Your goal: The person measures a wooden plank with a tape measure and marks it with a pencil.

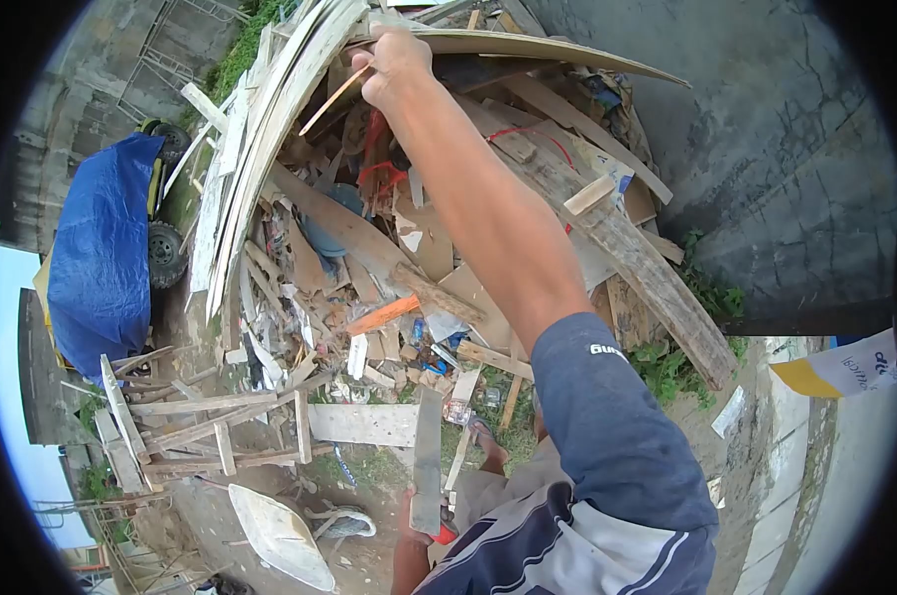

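Observation:
My right hand (397, 67) reaches out to the top of the pile, its fingers closed round the edge of thin plywood sheets (270, 159). A thin wooden strip (335, 99) sticks out beside its fingers. A curved sheet (548, 48) extends rightward from near this hand. Low in the view, my left hand (409, 526) is closed at the lower end of a short grey board (427, 461), partly hidden by it. Something red (445, 535) shows next to that hand; what it is cannot be made out.
Scrap wood and rubbish (379, 268) lie below the sheets. A weathered beam (657, 288) slants at the right, near a concrete wall (766, 149). A wooden frame (221, 407), a wheelbarrow (280, 535) and a blue-tarped vehicle (107, 243) are on the left. A foot (488, 444) stands beside debris.

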The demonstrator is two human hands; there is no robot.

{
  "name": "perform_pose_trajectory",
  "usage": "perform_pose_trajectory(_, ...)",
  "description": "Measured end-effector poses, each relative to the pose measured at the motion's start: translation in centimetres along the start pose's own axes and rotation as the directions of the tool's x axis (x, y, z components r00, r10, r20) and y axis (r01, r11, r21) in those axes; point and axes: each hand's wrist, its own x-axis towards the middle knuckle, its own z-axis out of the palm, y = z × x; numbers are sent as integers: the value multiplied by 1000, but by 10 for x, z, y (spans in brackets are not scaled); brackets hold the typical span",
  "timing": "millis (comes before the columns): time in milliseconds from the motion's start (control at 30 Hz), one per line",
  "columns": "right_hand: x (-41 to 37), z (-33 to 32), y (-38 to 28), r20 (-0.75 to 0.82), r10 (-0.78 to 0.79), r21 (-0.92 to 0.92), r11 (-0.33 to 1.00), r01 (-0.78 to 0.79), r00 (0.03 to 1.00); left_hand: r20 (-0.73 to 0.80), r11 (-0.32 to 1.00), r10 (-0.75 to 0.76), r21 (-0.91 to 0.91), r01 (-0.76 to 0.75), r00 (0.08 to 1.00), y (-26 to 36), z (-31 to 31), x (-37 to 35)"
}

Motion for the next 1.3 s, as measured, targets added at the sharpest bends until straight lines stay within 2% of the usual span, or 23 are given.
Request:
perform_pose_trajectory(33,10,6,-6,44,-48,-33,998,49,998,-2,1000,-2,1,2,1000,-2,-4,-4)
perform_pose_trajectory(67,25,18,-13,-49,-49,-60,997,46,998,-21,999,-14,-42,14,1000,-7,-16,-4)
perform_pose_trajectory(100,169,-20,8,689,-145,175,984,32,710,-27,996,-8,-85,5,1000,-11,-19,-8)
perform_pose_trajectory(133,178,-21,1,700,-107,149,989,2,706,-42,998,39,-54,-41,998,-11,-18,-7)
perform_pose_trajectory(167,165,-12,-12,630,-95,110,993,33,771,-55,996,85,-18,-86,995,-10,-17,-4)
perform_pose_trajectory(267,122,18,-48,402,-100,-34,992,124,910,-43,980,103,-164,-108,994,2,-11,4)
perform_pose_trajectory(333,128,25,-53,410,-100,-225,952,207,906,-14,959,120,-255,-119,993,15,-2,6)
perform_pose_trajectory(400,150,17,-66,412,-23,-301,940,160,911,-12,954,219,-205,-217,976,31,9,16)
perform_pose_trajectory(433,167,8,-75,399,35,-357,926,120,916,-6,952,216,-221,-212,976,37,10,21)
perform_pose_trajectory(467,197,-7,-88,404,42,-369,922,121,914,24,957,235,-184,-226,972,44,11,27)
perform_pose_trajectory(500,233,-26,-101,534,201,-374,927,16,822,53,959,252,-145,-243,966,50,14,31)
perform_pose_trajectory(533,216,-21,-94,642,343,-394,915,-89,685,56,957,253,-157,-242,966,57,25,32)
perform_pose_trajectory(567,196,-13,-99,643,353,-405,910,-89,680,23,959,280,-48,-279,960,62,38,32)
perform_pose_trajectory(600,127,4,-78,404,214,-435,900,-19,889,-11,950,307,64,-306,952,66,49,32)
perform_pose_trajectory(633,58,26,-52,128,27,-483,875,39,991,-12,952,302,54,-301,953,69,54,35)
perform_pose_trajectory(700,61,10,-55,165,81,-489,872,10,983,68,892,390,219,-395,918,71,61,39)
perform_pose_trajectory(733,62,0,-58,208,131,-486,874,-14,969,81,899,381,202,-389,921,74,73,32)
perform_pose_trajectory(867,54,-27,-50,190,130,-522,853,-12,973,102,907,360,195,-373,927,66,63,38)
perform_pose_trajectory(933,42,-31,-42,98,40,-521,853,17,994,66,934,291,196,-298,955,64,54,37)
perform_pose_trajectory(1067,51,-50,-45,95,39,-534,845,18,995,60,937,268,216,-275,961,64,43,35)
perform_pose_trajectory(1233,30,-86,-31,173,170,-525,849,-55,970,55,931,282,226,-287,958,53,28,41)
perform_pose_trajectory(1300,16,-122,-17,126,203,-520,847,-110,971,52,933,281,218,-285,958,49,23,45)
